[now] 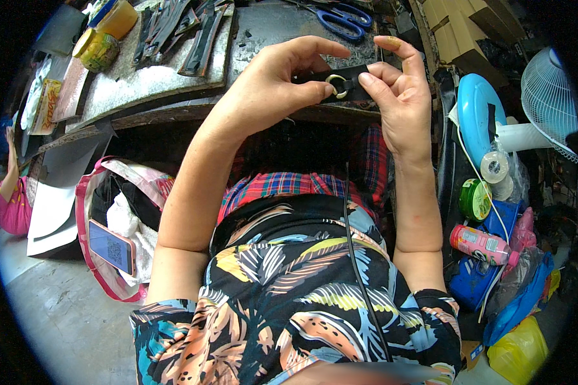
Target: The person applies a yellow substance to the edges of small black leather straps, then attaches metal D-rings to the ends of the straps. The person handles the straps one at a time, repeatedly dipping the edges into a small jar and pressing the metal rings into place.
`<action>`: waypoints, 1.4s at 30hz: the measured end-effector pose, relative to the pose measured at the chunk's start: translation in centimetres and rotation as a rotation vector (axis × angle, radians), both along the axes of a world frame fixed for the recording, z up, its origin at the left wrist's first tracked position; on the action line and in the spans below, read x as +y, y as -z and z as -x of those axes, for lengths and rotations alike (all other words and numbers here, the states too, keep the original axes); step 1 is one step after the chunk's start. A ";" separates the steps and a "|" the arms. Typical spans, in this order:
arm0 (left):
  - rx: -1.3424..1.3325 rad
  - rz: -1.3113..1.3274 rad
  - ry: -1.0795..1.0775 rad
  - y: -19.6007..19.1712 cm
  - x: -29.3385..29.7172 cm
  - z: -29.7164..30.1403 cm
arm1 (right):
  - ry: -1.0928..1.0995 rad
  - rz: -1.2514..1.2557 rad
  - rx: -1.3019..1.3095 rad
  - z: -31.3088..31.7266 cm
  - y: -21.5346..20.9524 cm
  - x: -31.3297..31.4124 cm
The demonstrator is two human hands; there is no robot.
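Between my two hands, above the near edge of the workbench, is a small black strip (355, 72) of leather-like material. A gold-coloured metal ring (331, 79) sits at its middle. My left hand (289, 72) pinches the strip's left part, thumb beside the ring and index finger arched above. Thumb and curled fingers of my right hand (399, 90) grip the right end, while its index finger is raised and bent. My fingers cover both ends of the strip.
Blue-handled scissors (343, 22) and black strips (202, 42) lie on the bench (253, 48), with a yellow-lidded jar (96, 50) at left. A bag (83, 224) with a phone (112, 247) stands left. At right are a fan (549, 90), a pink bottle (481, 245) and plastic bags.
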State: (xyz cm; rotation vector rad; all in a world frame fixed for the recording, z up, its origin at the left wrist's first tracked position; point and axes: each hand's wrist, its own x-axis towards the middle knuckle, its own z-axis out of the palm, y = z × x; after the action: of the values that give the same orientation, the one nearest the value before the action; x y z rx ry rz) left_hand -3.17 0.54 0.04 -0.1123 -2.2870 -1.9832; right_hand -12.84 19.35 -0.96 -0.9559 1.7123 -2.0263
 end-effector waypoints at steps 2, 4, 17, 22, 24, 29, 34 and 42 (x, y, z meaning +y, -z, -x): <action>0.032 -0.024 0.001 0.0 -0.1 0.0 | -0.036 0.040 -0.042 0.0 0.0 -0.2; 0.044 -0.001 -0.005 0.0 -0.3 -0.1 | -0.079 0.032 -0.103 0.1 -0.2 -0.3; 0.265 0.218 -0.102 1.2 0.8 0.4 | 0.035 0.064 -0.022 -1.1 0.0 -0.7; 0.244 0.146 -0.078 0.8 0.6 0.9 | -0.056 0.018 -0.160 -0.7 -0.2 -0.3; 0.220 0.139 -0.089 0.6 0.4 0.9 | -0.067 0.048 -0.135 -0.5 -0.1 -0.3; 0.155 0.416 -0.080 0.2 -1.6 -1.3 | -0.008 0.147 -0.211 -0.3 0.1 0.0; 0.041 0.171 -0.026 0.3 -3.1 -2.7 | -0.085 0.113 -0.278 0.1 0.5 0.8; -0.066 -0.493 -0.139 1.7 -3.3 -4.4 | -0.111 0.221 -0.371 1.4 1.4 1.2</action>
State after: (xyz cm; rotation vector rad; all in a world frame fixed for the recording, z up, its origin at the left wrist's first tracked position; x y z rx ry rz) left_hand 1.23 -2.80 -1.64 0.1527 -1.7125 -2.4267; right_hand -14.21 20.58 -2.35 -0.6649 1.2375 -2.1847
